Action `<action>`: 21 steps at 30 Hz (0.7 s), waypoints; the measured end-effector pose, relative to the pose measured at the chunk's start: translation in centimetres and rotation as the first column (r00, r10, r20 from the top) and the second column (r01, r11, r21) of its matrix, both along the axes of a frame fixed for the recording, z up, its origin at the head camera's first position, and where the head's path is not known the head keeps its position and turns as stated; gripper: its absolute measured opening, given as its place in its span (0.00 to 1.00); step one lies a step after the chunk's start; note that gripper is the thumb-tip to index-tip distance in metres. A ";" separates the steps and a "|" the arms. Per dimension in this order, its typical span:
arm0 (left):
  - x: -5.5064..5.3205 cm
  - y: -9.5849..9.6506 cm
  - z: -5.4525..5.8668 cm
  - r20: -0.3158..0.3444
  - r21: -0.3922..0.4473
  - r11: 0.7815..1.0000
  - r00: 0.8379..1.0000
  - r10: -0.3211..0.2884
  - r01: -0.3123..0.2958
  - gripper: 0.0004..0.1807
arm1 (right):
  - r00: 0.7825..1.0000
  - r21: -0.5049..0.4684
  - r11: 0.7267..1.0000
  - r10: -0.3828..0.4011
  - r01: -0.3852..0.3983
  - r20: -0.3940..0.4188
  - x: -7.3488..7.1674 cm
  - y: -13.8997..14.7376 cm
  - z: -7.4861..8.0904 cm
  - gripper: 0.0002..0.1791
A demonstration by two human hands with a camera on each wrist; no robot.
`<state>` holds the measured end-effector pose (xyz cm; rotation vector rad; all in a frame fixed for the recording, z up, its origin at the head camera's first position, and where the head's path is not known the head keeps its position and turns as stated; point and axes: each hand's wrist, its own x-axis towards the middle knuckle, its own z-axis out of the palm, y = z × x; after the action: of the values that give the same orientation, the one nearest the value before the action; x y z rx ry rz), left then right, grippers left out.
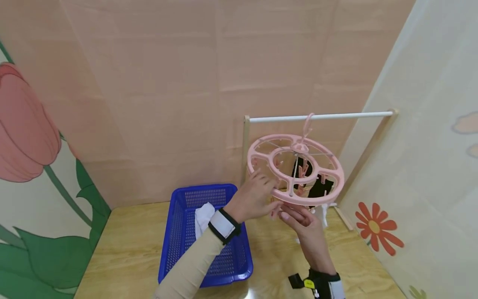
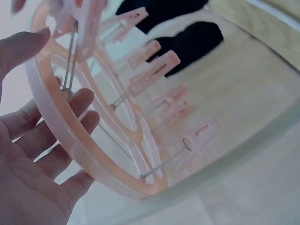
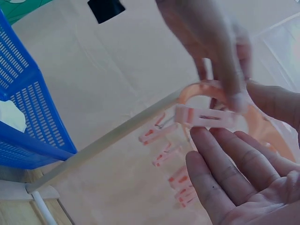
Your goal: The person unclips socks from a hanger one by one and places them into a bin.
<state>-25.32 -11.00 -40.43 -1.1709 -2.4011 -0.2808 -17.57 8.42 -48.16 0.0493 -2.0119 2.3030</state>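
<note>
A pink round clip hanger hangs by its hook from a white rod, its ring tilted. My left hand grips the near-left rim, fingers curled round it; the left wrist view shows the thumb across the ring from them. My right hand is below the front rim, palm up. In the right wrist view its extended fingers touch a pink clothespin from below, with the thumb beside the ring. Black cloth pieces hang among the hanger's pegs, partly hidden by the ring.
A blue basket with a white cloth inside stands left on the wooden table. The white rod spans a wooden frame behind the hanger. Something white hangs below the ring, near the right wall with its painted flower.
</note>
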 end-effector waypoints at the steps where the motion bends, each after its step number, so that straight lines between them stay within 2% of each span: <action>1: -0.2 -0.1 0.0 -0.007 0.003 1.000 1.000 0.001 -0.001 0.20 | 1.000 -0.014 1.000 0.009 -0.009 -0.013 0.1 0.2 0.0 0.30; 6: -0.9 -0.8 -0.3 -0.063 -0.002 1.000 0.998 0.011 -0.011 0.23 | 0.998 -0.049 0.998 0.035 -0.038 -0.061 0.9 1.3 -0.2 0.22; 11: -1.2 -1.4 -0.5 -0.036 0.029 1.000 0.999 0.009 -0.008 0.22 | 0.997 -0.066 0.998 0.015 -0.020 -0.079 1.3 2.5 -0.1 0.16; 15: -1.4 -1.8 -0.6 0.008 0.075 0.997 1.000 -0.004 0.003 0.20 | 0.997 -0.102 0.993 -0.063 0.059 -0.036 1.5 3.3 -0.1 0.15; 21: -2.0 -2.3 -0.7 0.006 0.093 0.996 1.000 -0.002 0.002 0.18 | 0.980 -0.102 0.975 -0.196 0.198 0.027 1.1 4.0 -0.4 0.14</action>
<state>-27.35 -13.26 -41.14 -1.1325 -2.3656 -0.3931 -16.43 12.44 -48.55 -0.1695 -1.8088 2.2840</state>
